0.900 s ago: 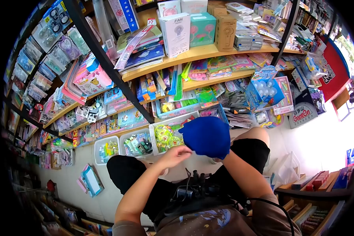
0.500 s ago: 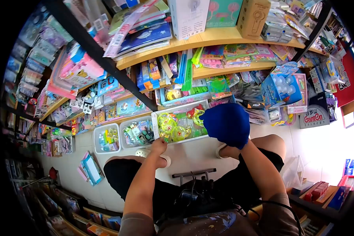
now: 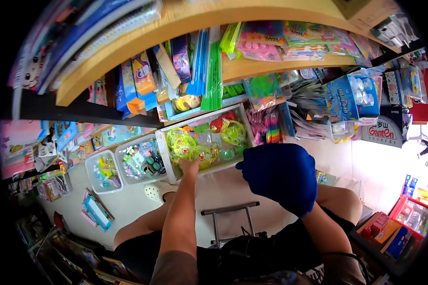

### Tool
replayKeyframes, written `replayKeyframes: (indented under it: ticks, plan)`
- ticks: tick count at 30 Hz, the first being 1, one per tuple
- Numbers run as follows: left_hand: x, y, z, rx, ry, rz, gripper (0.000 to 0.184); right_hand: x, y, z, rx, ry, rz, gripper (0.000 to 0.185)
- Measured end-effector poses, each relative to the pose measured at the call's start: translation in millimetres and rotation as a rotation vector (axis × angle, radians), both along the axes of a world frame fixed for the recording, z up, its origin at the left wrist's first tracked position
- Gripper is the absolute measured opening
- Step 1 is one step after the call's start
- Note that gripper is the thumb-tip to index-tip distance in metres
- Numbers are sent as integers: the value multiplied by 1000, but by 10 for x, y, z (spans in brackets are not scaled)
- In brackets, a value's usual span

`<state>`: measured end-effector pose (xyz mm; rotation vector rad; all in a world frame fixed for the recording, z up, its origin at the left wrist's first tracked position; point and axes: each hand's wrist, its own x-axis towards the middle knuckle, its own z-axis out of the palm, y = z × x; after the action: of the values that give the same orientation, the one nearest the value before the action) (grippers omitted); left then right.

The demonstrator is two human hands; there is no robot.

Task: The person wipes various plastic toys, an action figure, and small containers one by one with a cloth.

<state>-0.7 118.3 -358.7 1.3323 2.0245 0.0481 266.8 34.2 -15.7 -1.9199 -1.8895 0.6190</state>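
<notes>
Blue cloth [image 3: 285, 178], right hand hidden

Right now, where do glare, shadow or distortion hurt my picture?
Head view: the floor at far right is washed out by glare; head view: the upper shelf bows with wide-lens distortion; head view: the lower-left corner is too dark for detail; head view: the left hand and blue cloth read clearly.

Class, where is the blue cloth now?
In the head view, the blue cloth is right of centre, covering the end of the person's right arm, off the lower right corner of the large white tray.
</notes>
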Motion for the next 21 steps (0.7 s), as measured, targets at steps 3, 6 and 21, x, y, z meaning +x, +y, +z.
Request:
replayKeyframes:
  ticks: [3, 6, 21]
  plan:
    - [-23, 36, -186, -77, -69, 127, 85, -12, 8, -74, -29, -14, 32, 24]
    - [-86, 0, -330, 21, -192, 158, 71, -30, 25, -88, 15, -32, 58, 25]
    - [-132, 120, 673, -118, -491, 185, 18, -109, 32, 239, 342, -189, -34, 7]
